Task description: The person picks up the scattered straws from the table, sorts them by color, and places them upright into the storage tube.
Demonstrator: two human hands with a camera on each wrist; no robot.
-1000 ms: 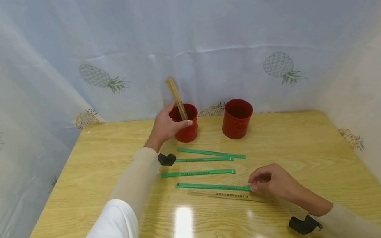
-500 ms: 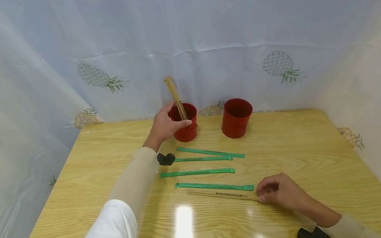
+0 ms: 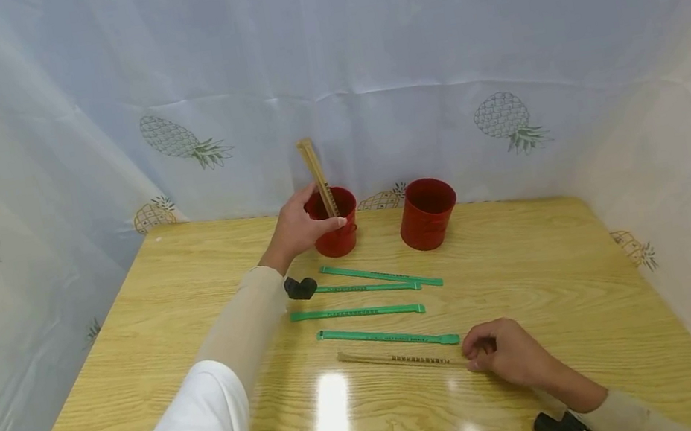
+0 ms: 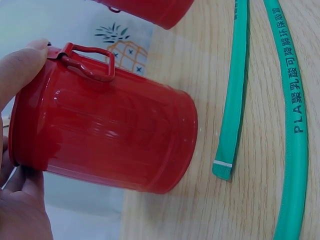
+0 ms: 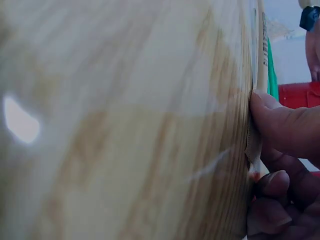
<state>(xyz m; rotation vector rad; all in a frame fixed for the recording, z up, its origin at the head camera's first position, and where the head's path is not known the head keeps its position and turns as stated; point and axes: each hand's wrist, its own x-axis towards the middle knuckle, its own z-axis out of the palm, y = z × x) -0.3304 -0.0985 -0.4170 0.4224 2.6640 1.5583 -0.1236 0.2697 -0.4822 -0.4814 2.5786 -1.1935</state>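
On the surface [image 3: 194, 285] lies the brown straw [image 3: 402, 359], now in hand: its end is pinched by the right hand [image 3: 508, 354], which has left a green straw [image 3: 371, 336]; the left hand [image 3: 299, 229] grips a red cup [image 3: 338, 244].

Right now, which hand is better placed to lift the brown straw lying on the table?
Probably the right hand: its thumb and curled fingers are at one end of the brown straw. The left hand is farther from it and grips a red cup.
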